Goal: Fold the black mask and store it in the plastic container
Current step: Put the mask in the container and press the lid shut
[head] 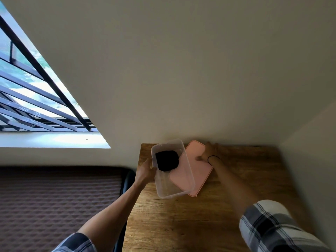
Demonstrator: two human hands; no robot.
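Observation:
A clear plastic container [187,177] stands on the wooden table [227,206] near its far left corner. The folded black mask [167,160] lies inside it, toward the far end. My left hand [146,172] grips the container's left wall. A pink lid [199,166] lies flat on the table just right of the container, partly under its edge. My right hand [209,151] rests on the lid's far right edge, thumb on top and fingers curled over the rim.
The table stands against a pale wall at the back and another on the right. To its left sit a dark chair back [127,180] and a brown quilted mattress [60,202]. A barred window [32,99] is at upper left.

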